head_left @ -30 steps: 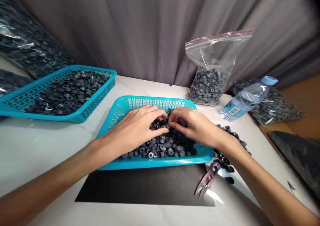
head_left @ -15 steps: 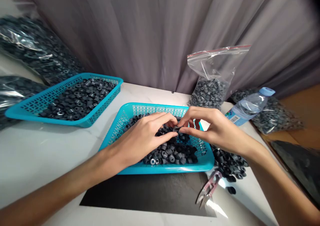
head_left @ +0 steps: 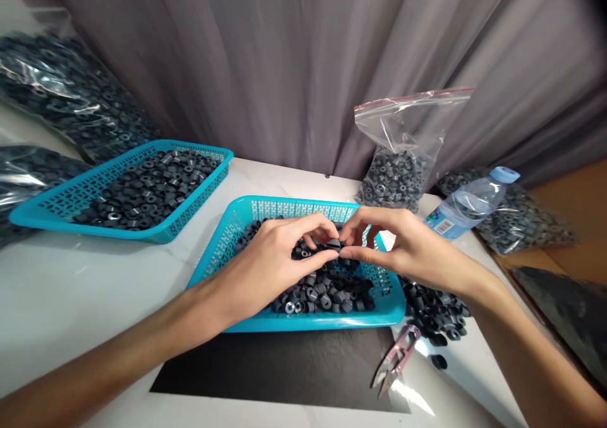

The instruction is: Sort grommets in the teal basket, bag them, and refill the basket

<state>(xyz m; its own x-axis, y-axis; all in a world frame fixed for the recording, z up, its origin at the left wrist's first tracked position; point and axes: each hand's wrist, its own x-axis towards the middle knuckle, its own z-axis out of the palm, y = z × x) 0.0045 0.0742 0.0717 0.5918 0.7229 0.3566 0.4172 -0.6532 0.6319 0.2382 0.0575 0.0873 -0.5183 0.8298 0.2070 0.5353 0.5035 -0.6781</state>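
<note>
Between my two hands is a small dark rubber-like piece, pinched at fingertip height above the near blue basket. My left hand holds it from the left with thumb and fingers. From the right, my right hand grips the same piece with thumb and forefinger. Below them the basket holds many short black and grey ring-shaped pieces, some with a round hole. My fingers partly hide the held piece and the basket's far right corner.
Pink-handled thread snips lie by a loose heap of black pieces. A dark mat is under the basket's front. A second blue basket stands left, a filled zip bag and water bottle behind right.
My fingers have turned the dark piece, so more of its rounded face shows. Both hands stay almost in place, the fingers slightly more arched.
</note>
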